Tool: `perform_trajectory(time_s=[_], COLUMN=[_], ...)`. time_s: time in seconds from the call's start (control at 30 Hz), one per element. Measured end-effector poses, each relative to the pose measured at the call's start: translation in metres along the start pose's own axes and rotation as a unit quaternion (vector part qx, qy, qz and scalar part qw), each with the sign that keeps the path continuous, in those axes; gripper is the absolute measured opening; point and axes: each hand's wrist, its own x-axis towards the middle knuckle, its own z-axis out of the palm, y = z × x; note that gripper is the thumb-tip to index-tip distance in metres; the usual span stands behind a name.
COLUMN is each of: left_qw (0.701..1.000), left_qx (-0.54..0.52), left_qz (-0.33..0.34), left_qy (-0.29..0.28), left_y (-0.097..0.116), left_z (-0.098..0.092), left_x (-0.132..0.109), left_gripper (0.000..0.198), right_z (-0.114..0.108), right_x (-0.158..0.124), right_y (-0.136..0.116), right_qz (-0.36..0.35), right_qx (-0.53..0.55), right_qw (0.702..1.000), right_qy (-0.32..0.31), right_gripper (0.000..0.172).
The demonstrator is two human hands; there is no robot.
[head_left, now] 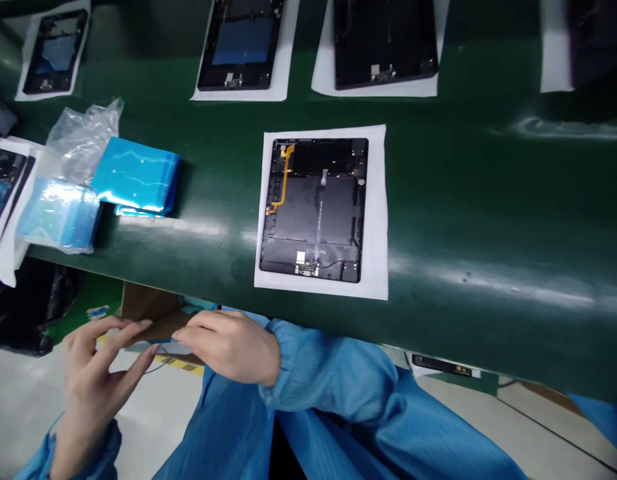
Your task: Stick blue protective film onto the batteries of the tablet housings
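Observation:
My left hand (101, 373) is off the front edge of the table at the lower left, its fingers spread and nothing visible in them. Facing it, my right hand (231, 343) has thumb and fingers pressed together. Whether a thin piece sits in that pinch I cannot make out. Below the fingertips are a pale flat piece (177, 347) and a thin dark line of unclear kind. On the table ahead lies an opened tablet housing (315, 213), with an orange flex cable (287, 177), on a white sheet (375, 267).
A stack of blue film pieces (138, 173) lies left on the green table (213, 180), beside a clear plastic bag (83, 143) and paler films (63, 213). More tablet housings (245, 43) line the back. A cardboard box (148, 307) stands below the table edge.

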Motion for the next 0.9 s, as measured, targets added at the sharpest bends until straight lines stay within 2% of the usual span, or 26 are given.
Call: perform_trajectory(time_s=[0.07,0.17,0.27,0.33,0.4,0.47,0.53,0.63,0.7,0.8,0.9], left_qw=[0.995,0.982,0.971,0.961,0.962,0.974,0.984,0.977,0.967,0.958,0.944], left_qx=[-0.072,-0.148,-0.176,-0.188,-0.194,-0.183,-0.133,-0.039,-0.020,-0.051,-0.104], left_qz=[0.049,0.070,0.127,0.178,0.179,0.125,0.097,0.165,0.209,0.240,0.269], left_qy=[-0.057,-0.093,-0.101,-0.100,-0.076,-0.047,-0.063,-0.133,-0.145,-0.148,-0.162], left_y=[0.005,0.020,0.034,0.039,0.043,0.047,0.052,0.062,0.070,0.076,0.073], left_z=[-0.008,-0.012,-0.004,0.009,0.028,0.052,0.078,0.111,0.125,0.133,0.134], left_x=[0.019,0.049,0.084,0.111,0.138,0.161,0.177,0.183,0.179,0.172,0.175], left_gripper=[0.017,0.031,0.043,0.037,0.025,0.026,0.035,0.041,0.040,0.038,0.034], right_z=[-0.022,-0.056,-0.092,-0.116,-0.142,-0.168,-0.193,-0.220,-0.228,-0.227,-0.222], right_x=[-0.005,-0.010,-0.011,-0.010,-0.008,-0.008,-0.008,-0.009,-0.007,-0.004,-0.003], right_y=[-0.005,-0.012,-0.019,-0.021,-0.018,-0.008,0.010,0.045,0.066,0.086,0.092], right_qz=[0.000,0.058,0.123,0.153,0.185,0.230,0.295,0.386,0.423,0.457,0.470], right_qx=[-0.043,-0.057,-0.057,-0.066,-0.095,-0.136,-0.140,-0.058,0.005,0.045,0.048], right_qw=[0.999,0.994,0.987,0.983,0.976,0.958,0.928,0.881,0.859,0.841,0.837], right_qy=[0.029,0.067,0.085,0.071,0.065,0.107,0.179,0.267,0.289,0.285,0.275], right_gripper=[0.024,0.030,0.032,0.030,0.024,0.013,0.007,0.017,0.027,0.039,0.042])
